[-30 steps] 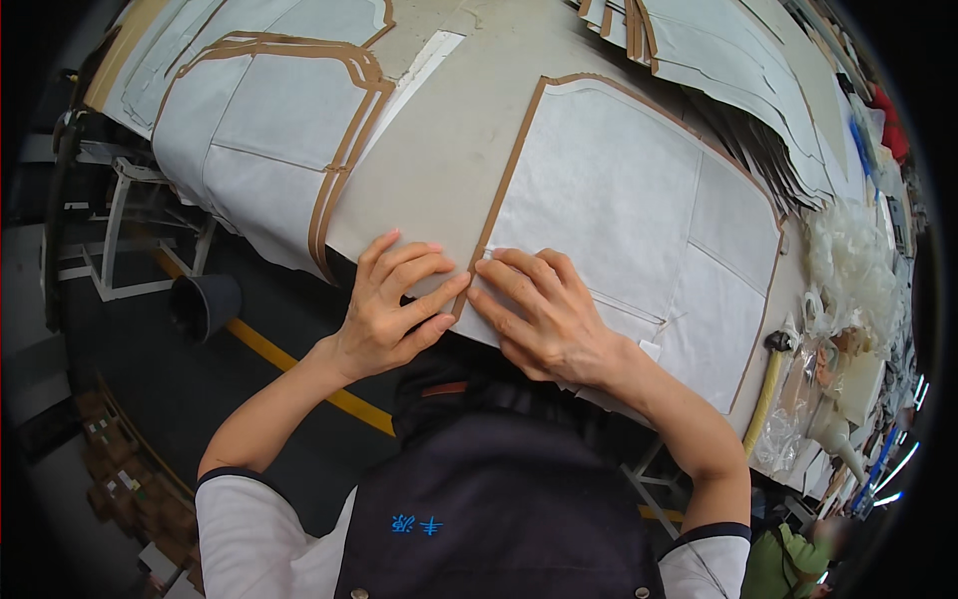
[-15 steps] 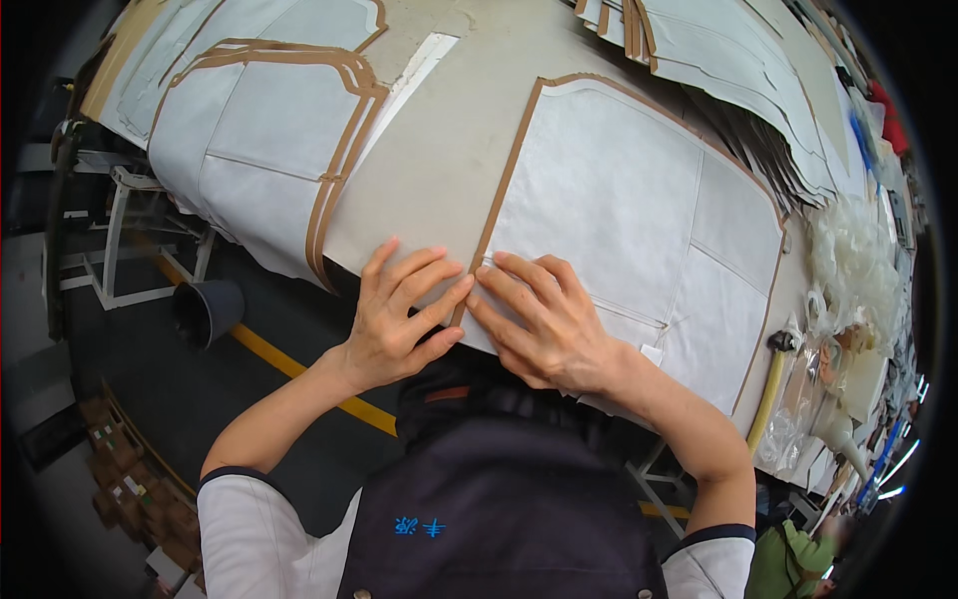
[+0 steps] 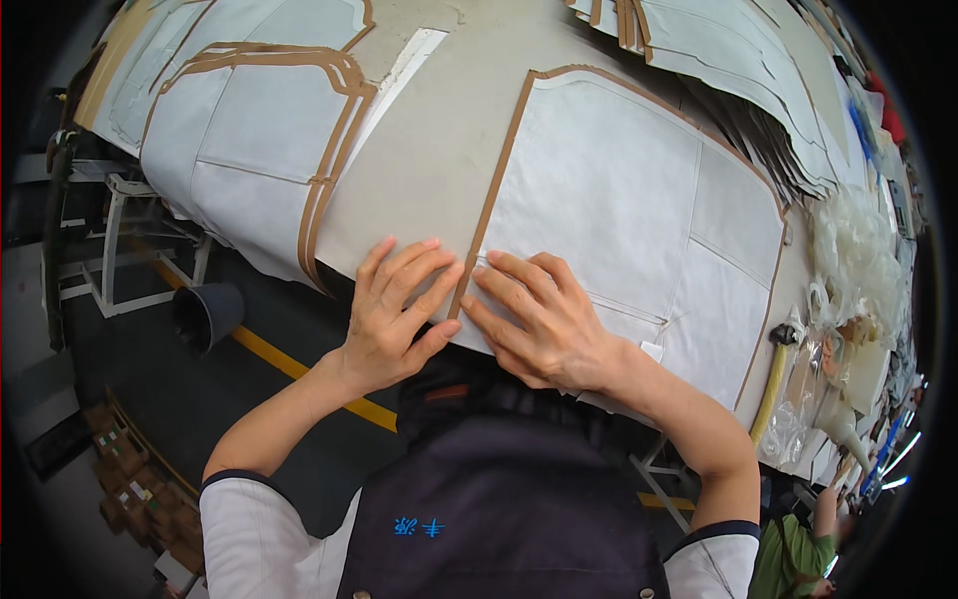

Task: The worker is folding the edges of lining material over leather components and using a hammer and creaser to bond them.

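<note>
A pale grey-white sewn panel point(image 3: 599, 180) with a brown edge strip lies flat on the table in front of me. My left hand point(image 3: 397, 304) rests at the table's near edge beside the panel's left border, fingers spread and holding nothing. The fingertips of my left index finger and thumb come close to the brown strip point(image 3: 496, 190). On the panel's lower left corner lies my right hand point(image 3: 539, 317), its fingers stretched out and pressing on the white material. A small white tag point(image 3: 652, 350) sits by the panel's near edge, to the right of that hand.
More brown-edged panels point(image 3: 254, 125) hang over the table's edge at the left. A thick stack of panels point(image 3: 728, 70) lies at the far right. Clear plastic bags point(image 3: 848, 260) crowd the right side. A grey bucket point(image 3: 208, 314) stands on the floor, and a person in green point(image 3: 798, 554) is at lower right.
The view has shifted slightly. My left hand's fingers sit a little closer together, while my right hand stays on the panel's corner. The person in green has moved an arm.
</note>
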The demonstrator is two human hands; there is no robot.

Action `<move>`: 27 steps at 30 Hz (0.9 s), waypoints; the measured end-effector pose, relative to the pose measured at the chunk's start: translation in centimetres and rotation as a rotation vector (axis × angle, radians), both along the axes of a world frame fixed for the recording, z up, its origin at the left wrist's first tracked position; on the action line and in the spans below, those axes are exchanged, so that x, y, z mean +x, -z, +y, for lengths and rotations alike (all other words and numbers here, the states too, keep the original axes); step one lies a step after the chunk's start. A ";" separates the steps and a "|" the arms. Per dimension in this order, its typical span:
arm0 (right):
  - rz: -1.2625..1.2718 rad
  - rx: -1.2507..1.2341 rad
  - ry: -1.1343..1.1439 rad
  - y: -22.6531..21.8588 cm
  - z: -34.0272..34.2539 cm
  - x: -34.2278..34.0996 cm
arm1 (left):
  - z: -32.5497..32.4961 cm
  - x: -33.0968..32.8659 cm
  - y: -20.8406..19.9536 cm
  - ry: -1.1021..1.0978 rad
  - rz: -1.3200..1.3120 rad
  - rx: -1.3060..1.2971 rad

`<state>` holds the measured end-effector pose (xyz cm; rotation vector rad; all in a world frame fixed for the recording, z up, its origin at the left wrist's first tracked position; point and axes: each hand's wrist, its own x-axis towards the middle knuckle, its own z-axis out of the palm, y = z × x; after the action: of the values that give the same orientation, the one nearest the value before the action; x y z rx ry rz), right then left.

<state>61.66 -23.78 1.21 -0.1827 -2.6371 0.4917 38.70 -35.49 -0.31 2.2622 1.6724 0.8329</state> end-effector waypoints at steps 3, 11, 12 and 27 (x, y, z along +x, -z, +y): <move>0.007 0.013 0.010 0.3 -0.1 0.0 | 0.3 0.2 -0.1 0.018 0.072 0.027; 0.017 0.016 0.012 0.2 -0.2 -0.2 | 0.4 0.6 -0.8 0.026 0.092 -0.001; 0.017 0.019 0.010 0.2 -0.1 -0.1 | 0.7 0.7 -1.3 0.023 0.092 0.002; 0.084 -0.074 0.200 -2.1 -0.3 3.3 | 2.7 -1.7 -6.4 -0.328 -1.354 -0.719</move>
<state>64.94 -24.13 3.34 -0.4342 -2.4871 0.5165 37.02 -32.80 6.12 0.5817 1.2453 1.1455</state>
